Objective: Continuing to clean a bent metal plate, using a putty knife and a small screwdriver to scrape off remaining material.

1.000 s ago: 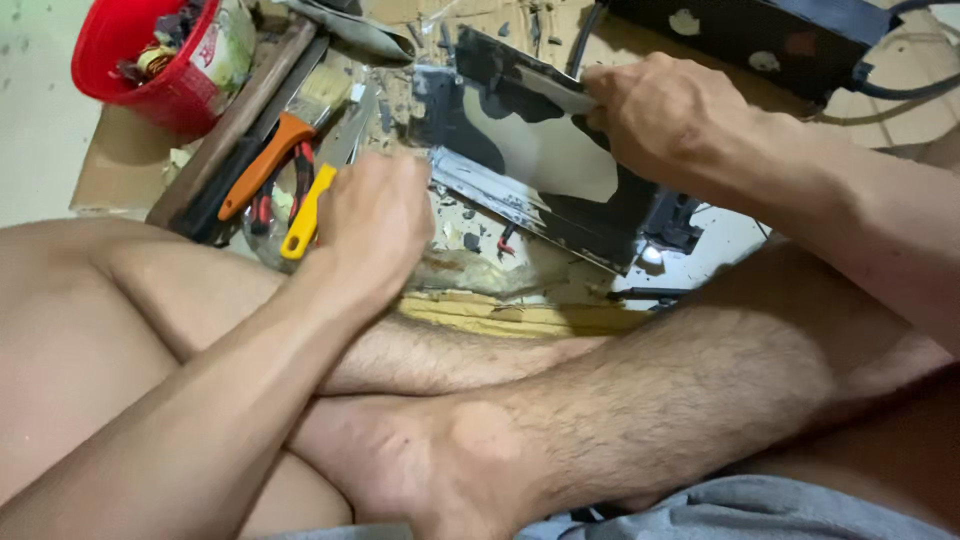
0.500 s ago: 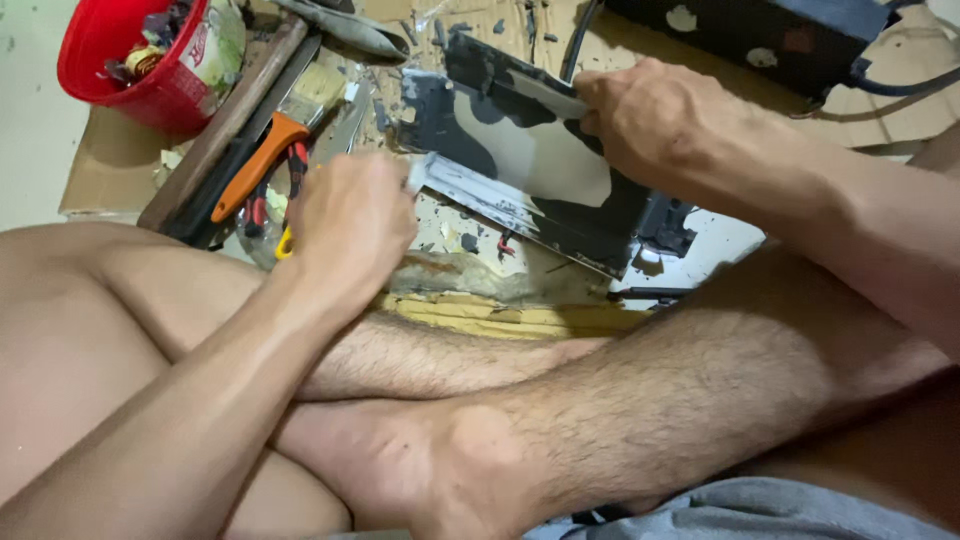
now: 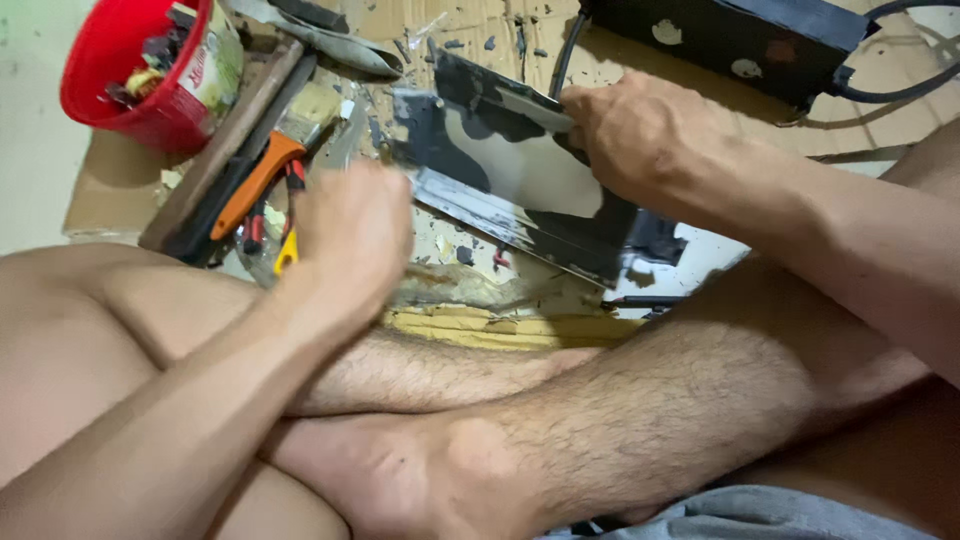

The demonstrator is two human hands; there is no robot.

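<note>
A metal plate (image 3: 510, 175), partly bare and partly covered in black coating, stands tilted on a cardboard sheet (image 3: 110, 185). My right hand (image 3: 640, 135) grips the plate's upper right edge. My left hand (image 3: 350, 235) is blurred, with its fingers curled, just left of the plate's lower left edge. Its back faces the camera, so whatever is in it is hidden. A yellow tool handle (image 3: 287, 252) pokes out beside the left hand. Black flakes lie scattered around the plate.
A red bucket (image 3: 110, 95) of small parts sits at the top left. A wooden-handled tool (image 3: 225, 155) and an orange-handled tool (image 3: 255, 185) lie beside it. A black box (image 3: 740, 40) with cables is at the top right. My crossed bare legs (image 3: 650, 400) fill the foreground.
My left hand has moved from the yellow-handled tool to the right, toward the plate's lower left edge. The right hand has kept its grip on the plate.
</note>
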